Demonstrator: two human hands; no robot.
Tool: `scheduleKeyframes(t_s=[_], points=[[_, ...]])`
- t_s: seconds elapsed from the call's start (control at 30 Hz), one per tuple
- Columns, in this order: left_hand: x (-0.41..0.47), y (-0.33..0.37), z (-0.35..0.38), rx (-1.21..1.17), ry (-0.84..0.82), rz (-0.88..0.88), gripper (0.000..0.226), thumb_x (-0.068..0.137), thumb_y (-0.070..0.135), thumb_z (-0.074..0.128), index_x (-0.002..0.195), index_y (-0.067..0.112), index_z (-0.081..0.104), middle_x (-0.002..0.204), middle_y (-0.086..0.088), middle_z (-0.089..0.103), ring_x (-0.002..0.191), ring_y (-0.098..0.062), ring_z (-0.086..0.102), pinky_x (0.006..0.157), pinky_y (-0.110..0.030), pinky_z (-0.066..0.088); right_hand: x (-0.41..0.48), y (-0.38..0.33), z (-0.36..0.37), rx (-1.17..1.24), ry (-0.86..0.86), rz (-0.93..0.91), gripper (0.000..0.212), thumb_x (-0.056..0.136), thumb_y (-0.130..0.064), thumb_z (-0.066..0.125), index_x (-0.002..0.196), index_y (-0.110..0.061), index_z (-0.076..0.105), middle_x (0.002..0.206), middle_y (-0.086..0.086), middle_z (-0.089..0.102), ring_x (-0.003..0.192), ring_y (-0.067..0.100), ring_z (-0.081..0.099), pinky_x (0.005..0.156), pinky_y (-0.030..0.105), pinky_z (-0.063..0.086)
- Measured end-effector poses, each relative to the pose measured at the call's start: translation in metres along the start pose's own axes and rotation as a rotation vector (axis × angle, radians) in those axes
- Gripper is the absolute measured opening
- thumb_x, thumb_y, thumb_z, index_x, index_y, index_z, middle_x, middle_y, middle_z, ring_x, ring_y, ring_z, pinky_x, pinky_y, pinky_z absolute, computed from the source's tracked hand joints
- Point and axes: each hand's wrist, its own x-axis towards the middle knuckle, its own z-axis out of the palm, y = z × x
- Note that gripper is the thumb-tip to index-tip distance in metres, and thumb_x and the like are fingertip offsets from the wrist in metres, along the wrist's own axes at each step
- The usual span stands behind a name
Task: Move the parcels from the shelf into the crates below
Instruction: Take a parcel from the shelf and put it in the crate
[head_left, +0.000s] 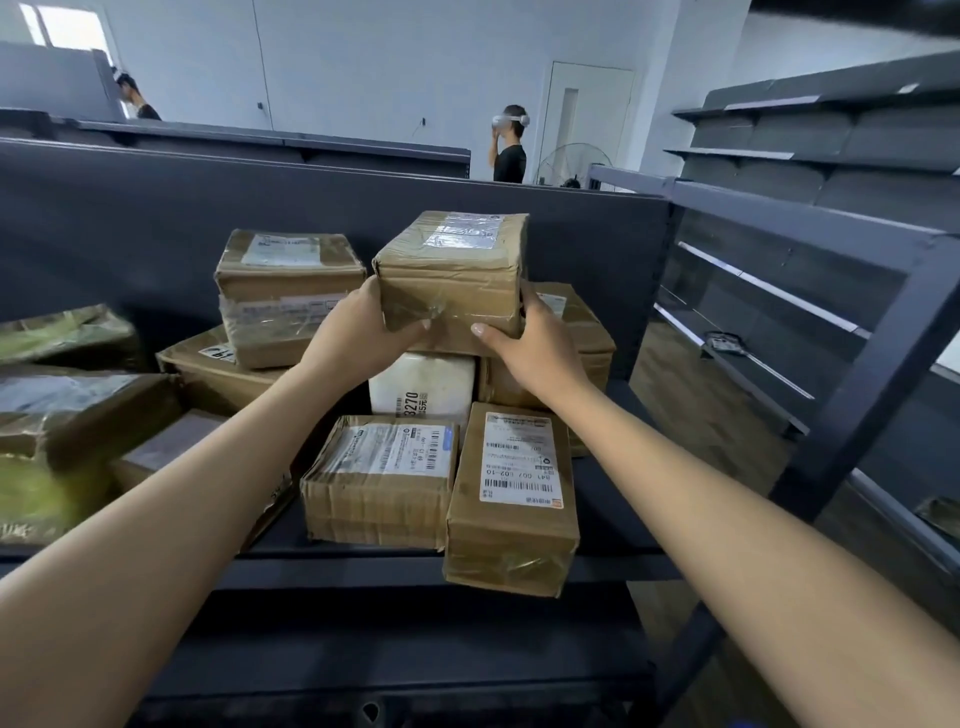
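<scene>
Bare forearms are reaching from the bottom edge toward a dark grey metal shelf (467, 564) that is carrying a heap of taped brown cardboard parcels. At far left, greenish wrapped bundles (57, 338) are lying untouched; next, a labelled brown box (288, 291) is sitting on a flatter carton. At centre, the left hand (363, 332) and right hand (524, 343) are clamping opposite sides of a tape-wrapped brown cardboard parcel (452, 280), held above a white packet (421, 384). Two labelled boxes (514, 499) are waiting at the shelf's front edge. No crates are showing, so the job appears barely begun.
</scene>
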Motion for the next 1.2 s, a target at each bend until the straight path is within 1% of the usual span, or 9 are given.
scheduleKeyframes(t_s=[0.2,0.27,0.37,0.5,0.63,0.73,0.87,1.0,1.2], points=[[-0.042,0.01,-0.011,-0.116,0.039,0.076,0.051,0.082,0.042,0.067,0.121,0.014,0.05,0.117,0.0,0.064,0.106,-0.019,0.06,0.085,-0.031,0.048,-0.038,-0.001,-0.009,0.048,0.006,-0.034,0.054,0.087,-0.041,0.066,0.133,-0.018,0.05,0.125,0.0,0.063,0.113,0.017,0.06,0.093,0.034,0.051],[-0.062,0.018,-0.017,-0.163,0.038,0.086,0.05,0.082,0.042,0.067,0.122,0.018,0.05,0.117,0.006,0.062,0.104,-0.012,0.059,0.087,-0.029,0.048,-0.056,-0.001,-0.014,0.063,0.018,-0.055,0.049,0.087,-0.04,0.066,0.129,-0.017,0.054,0.12,-0.003,0.066,0.11,0.015,0.061,0.086,0.022,0.05],[-0.092,0.029,-0.026,-0.226,0.041,0.081,0.049,0.081,0.045,0.067,0.121,0.024,0.049,0.108,0.019,0.059,0.096,0.004,0.055,0.082,-0.016,0.044,-0.087,-0.004,-0.019,0.084,0.061,-0.059,0.045,0.087,-0.042,0.067,0.124,-0.018,0.056,0.112,-0.009,0.065,0.104,0.009,0.062,0.073,0.002,0.041],[-0.137,0.043,-0.04,-0.37,0.033,0.037,0.047,0.076,0.052,0.066,0.116,0.034,0.049,0.097,0.034,0.056,0.089,0.027,0.052,0.071,0.004,0.039,-0.135,-0.01,-0.027,0.133,0.072,-0.064,0.055,0.085,-0.048,0.065,0.131,-0.02,0.051,0.12,-0.011,0.063,0.108,0.005,0.06,0.084,0.011,0.048],[-0.188,0.045,-0.049,-0.502,0.002,-0.02,0.051,0.076,0.051,0.067,0.12,0.028,0.056,0.105,0.027,0.066,0.101,0.012,0.059,0.084,-0.011,0.046,-0.186,-0.016,-0.032,0.165,0.063,-0.089,0.065,0.085,-0.047,0.065,0.14,-0.02,0.043,0.127,-0.006,0.061,0.117,0.009,0.057,0.093,0.022,0.049],[-0.231,0.049,-0.058,-0.543,0.005,-0.047,0.049,0.072,0.059,0.063,0.115,0.036,0.057,0.104,0.033,0.065,0.098,0.013,0.06,0.078,-0.005,0.045,-0.225,-0.023,-0.031,0.173,0.05,-0.102,0.067,0.086,-0.046,0.064,0.142,-0.017,0.042,0.13,-0.004,0.059,0.114,0.003,0.057,0.089,0.014,0.047],[-0.288,0.052,-0.068,-0.622,-0.006,-0.093,0.054,0.072,0.056,0.062,0.119,0.03,0.059,0.103,0.026,0.069,0.099,0.007,0.063,0.081,-0.008,0.047,-0.278,-0.03,-0.027,0.184,0.05,-0.099,0.069,0.085,-0.041,0.067,0.143,-0.013,0.041,0.132,-0.002,0.058,0.121,0.008,0.055,0.096,0.02,0.046],[-0.33,0.049,-0.08,-0.696,-0.038,-0.165,0.038,0.075,0.055,0.059,0.111,0.041,0.062,0.101,0.026,0.07,0.096,0.01,0.064,0.074,-0.002,0.044,-0.326,-0.036,-0.019,0.323,-0.006,-0.093,0.068,0.085,-0.033,0.068,0.144,-0.018,0.04,0.134,-0.014,0.055,0.125,0.002,0.051,0.097,0.012,0.042],[-0.356,0.043,-0.085,-0.718,-0.016,-0.241,0.02,0.091,0.038,0.052,0.097,0.03,0.069,0.087,0.004,0.074,0.082,-0.012,0.066,0.068,-0.018,0.048,-0.365,-0.043,-0.009,0.351,-0.024,-0.056,0.079,0.087,-0.025,0.07,0.152,-0.021,0.026,0.147,-0.004,0.045,0.134,0.002,0.042,0.1,0.008,0.036]])
